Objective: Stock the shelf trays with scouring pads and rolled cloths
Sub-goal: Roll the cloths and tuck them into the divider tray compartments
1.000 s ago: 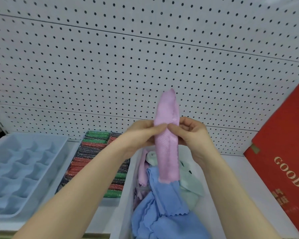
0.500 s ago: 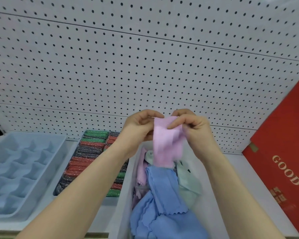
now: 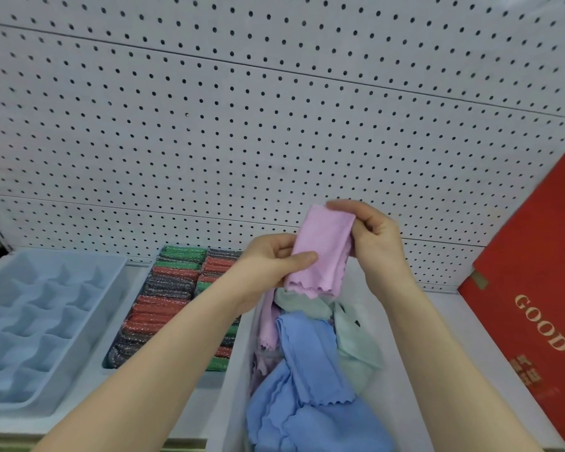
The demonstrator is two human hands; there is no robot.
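Observation:
A folded pink cloth (image 3: pixel 322 252) is held up above the white cloth tray (image 3: pixel 402 370). My left hand (image 3: pixel 274 259) pinches its lower left edge with the thumb across the front. My right hand (image 3: pixel 372 233) grips its upper right corner. Below them, loose cloths lie in the tray: a blue cloth (image 3: pixel 307 380), a pale green cloth (image 3: pixel 356 340) and another pink cloth (image 3: pixel 268 324). Left of it, a tray (image 3: pixel 111 360) holds rows of red, green and grey scouring pads (image 3: pixel 173 288).
A light blue compartment tray (image 3: pixel 36 318) sits at the far left of the shelf. A red box (image 3: pixel 532 308) printed "GOOD" leans at the right. White pegboard (image 3: pixel 242 125) forms the back wall.
The pink cloth went from a long upright strip to a shorter folded piece. Both hands shifted right and the cloth now tilts to the right.

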